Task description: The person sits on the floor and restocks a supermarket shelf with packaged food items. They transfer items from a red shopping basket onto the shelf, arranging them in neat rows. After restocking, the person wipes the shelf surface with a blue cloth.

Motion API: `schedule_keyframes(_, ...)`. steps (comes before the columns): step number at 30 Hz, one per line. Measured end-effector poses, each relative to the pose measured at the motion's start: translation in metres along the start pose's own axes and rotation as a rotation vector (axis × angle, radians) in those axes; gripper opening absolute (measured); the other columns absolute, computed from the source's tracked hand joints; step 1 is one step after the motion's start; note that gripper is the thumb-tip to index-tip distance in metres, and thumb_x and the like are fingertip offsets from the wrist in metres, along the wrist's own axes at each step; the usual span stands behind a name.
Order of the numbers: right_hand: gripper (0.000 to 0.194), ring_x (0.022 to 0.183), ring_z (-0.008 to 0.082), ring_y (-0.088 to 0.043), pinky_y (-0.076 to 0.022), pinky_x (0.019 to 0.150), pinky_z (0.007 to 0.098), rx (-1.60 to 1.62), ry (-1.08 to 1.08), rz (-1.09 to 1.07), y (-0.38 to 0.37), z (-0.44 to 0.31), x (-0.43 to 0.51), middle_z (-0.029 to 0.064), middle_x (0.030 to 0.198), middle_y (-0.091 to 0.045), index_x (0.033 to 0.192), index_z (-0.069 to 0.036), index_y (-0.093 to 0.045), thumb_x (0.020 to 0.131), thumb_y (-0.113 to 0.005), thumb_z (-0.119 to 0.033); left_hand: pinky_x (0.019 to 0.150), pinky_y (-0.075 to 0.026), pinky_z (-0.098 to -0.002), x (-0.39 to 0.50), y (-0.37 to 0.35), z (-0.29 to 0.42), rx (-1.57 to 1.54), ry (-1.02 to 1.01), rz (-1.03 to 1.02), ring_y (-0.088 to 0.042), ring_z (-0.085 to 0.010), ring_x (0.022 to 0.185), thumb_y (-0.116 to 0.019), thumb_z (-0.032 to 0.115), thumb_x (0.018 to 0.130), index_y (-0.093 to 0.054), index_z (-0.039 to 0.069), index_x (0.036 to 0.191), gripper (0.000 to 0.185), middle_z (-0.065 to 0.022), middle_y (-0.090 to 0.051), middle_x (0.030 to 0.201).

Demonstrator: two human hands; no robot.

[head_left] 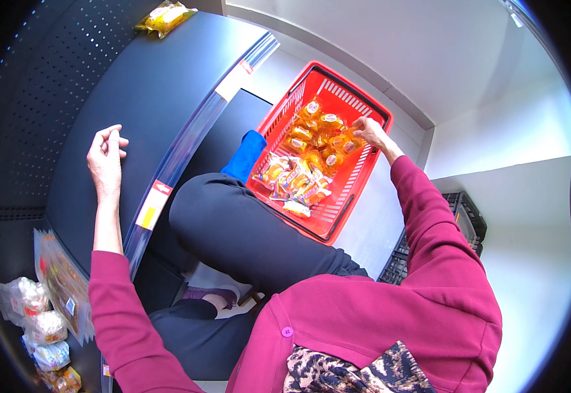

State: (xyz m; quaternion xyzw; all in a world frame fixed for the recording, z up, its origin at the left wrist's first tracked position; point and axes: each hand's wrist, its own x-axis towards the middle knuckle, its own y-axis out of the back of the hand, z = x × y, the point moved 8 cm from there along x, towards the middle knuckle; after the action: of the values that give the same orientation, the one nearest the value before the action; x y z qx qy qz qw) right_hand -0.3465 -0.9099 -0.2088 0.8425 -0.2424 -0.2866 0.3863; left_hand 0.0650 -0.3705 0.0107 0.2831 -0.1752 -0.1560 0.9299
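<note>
A red plastic shopping basket [337, 223] stands on the floor, tilted in the view. In its upper part lie several orange-yellow wrapped snack packs [322, 130]; white-and-orange wrapped packs [292, 178] are heaped in its lower part. My right hand [371, 132] reaches over the basket's right side, its fingertips at an orange pack; whether they grip it cannot be told. My left hand [107, 159] is above the dark metal shelf [148, 98], fingers loosely curled, with nothing in it. A blue cloth [246, 156] lies between my knee and the basket.
A yellow packaged item [165, 18] lies at the shelf's far end. Clear flat packets [62, 280] and several bagged goods [45, 326] stand at lower left. Price tags [154, 204] line the shelf edge. A black crate [462, 221] stands by the wall behind my right arm.
</note>
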Motion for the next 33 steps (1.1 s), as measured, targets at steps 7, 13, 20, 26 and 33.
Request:
schedule_keyframes(7, 0.031, 0.110, 0.0331, -0.067, -0.0528, 0.096, 0.0433, -0.015, 0.228, 0.375, 0.028, -0.049, 0.006, 0.0198, 0.115, -0.069, 0.120, -0.001, -0.065, 0.092, -0.067, -0.013, 0.065, -0.048, -0.0204, 0.012, 0.001, -0.007, 0.088, -0.014, 0.021, -0.057, -0.0031, 0.068, -0.059, 0.030, 0.105, -0.073, 0.012, 0.113, 0.025, 0.0026, -0.068, 0.079)
schedule_keyframes(13, 0.027, 0.112, 0.0298, -0.063, -0.0530, 0.095, 0.0377, 0.250, 0.664, 0.532, 0.072, -0.277, 0.001, 0.0141, 0.119, -0.066, 0.123, -0.006, -0.066, 0.096, -0.063, -0.012, 0.070, -0.052, -0.0380, 0.016, 0.000, -0.012, 0.394, -0.031, 0.094, -0.066, -0.0187, 0.073, -0.063, 0.042, 0.100, -0.068, 0.014, 0.101, 0.029, -0.0015, -0.065, 0.075)
schedule_keyframes(20, 0.050, 0.134, 0.0361, -0.047, -0.0437, 0.111, 0.0488, 0.059, 1.024, 0.584, 0.044, -0.475, 0.059, 0.0167, 0.142, -0.054, 0.142, -0.024, -0.057, 0.094, -0.068, -0.035, 0.069, -0.052, -0.0433, 0.013, -0.002, -0.001, 0.415, -0.025, 0.119, -0.067, -0.0286, 0.074, -0.062, 0.036, 0.100, -0.063, 0.013, 0.097, 0.023, -0.0060, -0.065, 0.074)
schedule_keyframes(26, 0.076, 0.141, 0.0492, -0.038, -0.0393, 0.112, 0.0608, -0.192, 0.917, 0.490, -0.017, -0.565, 0.164, 0.0228, 0.160, -0.034, 0.151, -0.034, -0.046, 0.086, -0.064, -0.069, 0.068, -0.052, -0.0422, 0.010, 0.002, 0.001, 0.418, -0.002, 0.116, -0.067, -0.0272, 0.071, -0.063, 0.032, 0.101, -0.062, 0.013, 0.097, 0.020, -0.0045, -0.063, 0.069)
schedule_keyframes(33, 0.072, 0.133, 0.0434, -0.048, -0.0457, 0.106, 0.0575, -0.377, 0.739, 0.376, -0.018, -0.553, 0.223, 0.0170, 0.156, -0.041, 0.146, -0.037, -0.052, 0.083, -0.069, -0.069, 0.067, -0.051, -0.0419, 0.019, -0.019, 0.008, 0.390, -0.045, 0.058, -0.066, -0.0253, 0.069, -0.061, 0.036, 0.102, -0.061, 0.013, 0.099, 0.023, -0.0036, -0.062, 0.068)
